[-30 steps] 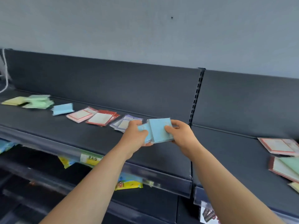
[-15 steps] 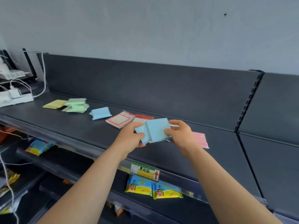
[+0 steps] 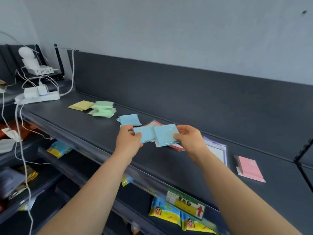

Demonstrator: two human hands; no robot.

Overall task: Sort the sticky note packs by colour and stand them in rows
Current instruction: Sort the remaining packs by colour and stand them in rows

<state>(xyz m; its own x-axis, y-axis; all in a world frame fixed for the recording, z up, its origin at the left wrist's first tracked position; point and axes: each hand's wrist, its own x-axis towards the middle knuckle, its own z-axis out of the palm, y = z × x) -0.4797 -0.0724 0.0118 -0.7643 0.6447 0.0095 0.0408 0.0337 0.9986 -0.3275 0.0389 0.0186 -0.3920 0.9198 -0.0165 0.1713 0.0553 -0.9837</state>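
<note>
Above shelf (image 3: 169, 167), left hand (image 3: 129, 141) pinching blue pack (image 3: 145, 134), right hand (image 3: 189, 139) second pack (image 3: 165, 134)

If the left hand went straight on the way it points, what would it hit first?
Probably the loose blue pack lying on the shelf just beyond the left hand; depth is unclear.

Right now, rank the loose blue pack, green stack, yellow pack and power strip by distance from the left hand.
1. Loose blue pack, just behind the left hand.
2. Green stack, farther left.
3. Yellow pack, beside it.
4. Power strip, far left.
</note>
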